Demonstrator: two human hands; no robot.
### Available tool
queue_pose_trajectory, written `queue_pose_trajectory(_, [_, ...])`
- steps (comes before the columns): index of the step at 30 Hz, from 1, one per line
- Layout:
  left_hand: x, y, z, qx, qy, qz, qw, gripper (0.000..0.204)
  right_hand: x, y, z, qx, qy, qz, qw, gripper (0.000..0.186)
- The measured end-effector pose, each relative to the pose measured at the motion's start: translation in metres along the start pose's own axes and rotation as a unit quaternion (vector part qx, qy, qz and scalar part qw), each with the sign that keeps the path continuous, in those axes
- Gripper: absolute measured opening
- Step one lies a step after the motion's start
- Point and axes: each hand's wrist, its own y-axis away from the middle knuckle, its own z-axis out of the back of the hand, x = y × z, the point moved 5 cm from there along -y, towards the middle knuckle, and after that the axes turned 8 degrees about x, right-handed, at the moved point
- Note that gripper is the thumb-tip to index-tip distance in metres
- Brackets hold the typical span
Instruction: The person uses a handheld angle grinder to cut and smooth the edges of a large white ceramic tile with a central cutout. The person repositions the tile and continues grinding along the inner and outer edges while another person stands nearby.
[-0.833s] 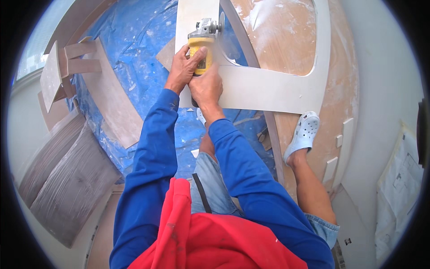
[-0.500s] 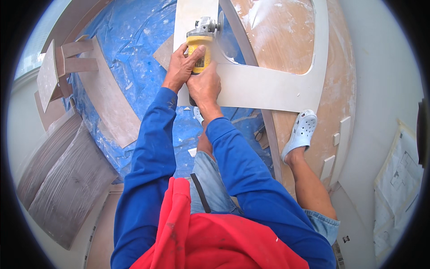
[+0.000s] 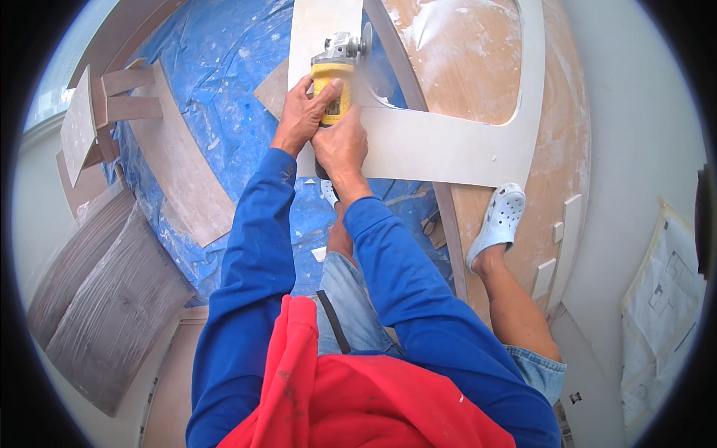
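Note:
Both of my hands hold a yellow angle grinder with a grey metal head. My left hand wraps round the body from the left, thumb laid over its top. Behind it, my right hand grips the dark rear end. The grinder's thin disc stands on edge at the right, by the inner edge of a white panel with large cut-out openings. Pale dust hangs beside the disc, hiding where it meets the panel. The panel's near right corner lies at my foot in a pale blue clog.
Blue plastic sheeting covers the floor, dusted white. A wooden board lies under the panel at right. Left are a long curved strip, a small panel frame and a plastic-wrapped stack. Thin white offcuts lie near the right wall.
The grinder has shifted very slightly toward me along the panel's edge. Both hands keep the same hold, and the dust by the disc persists.

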Motion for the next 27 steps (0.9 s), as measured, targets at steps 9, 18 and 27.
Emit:
queue_pose_trajectory(9, [-0.0012,0.0018,-0.0031,-0.001,0.034,-0.004,0.999,0.052,0.0027,0.0015,0.0034,0.007,-0.014,-0.017,1.000,0.063])
queue_pose_trajectory(18, [0.0016,0.0011,0.0004,0.006,0.028,0.002,1.000,0.053,0.0008,0.0003,-0.0016,-0.005,-0.002,-0.018,1.000,0.060])
queue_pose_trajectory(27, [-0.0002,0.0019,0.0012,-0.001,0.030,0.006,1.000,0.054,0.0017,0.0003,-0.0031,-0.013,0.016,0.006,1.000,0.059])
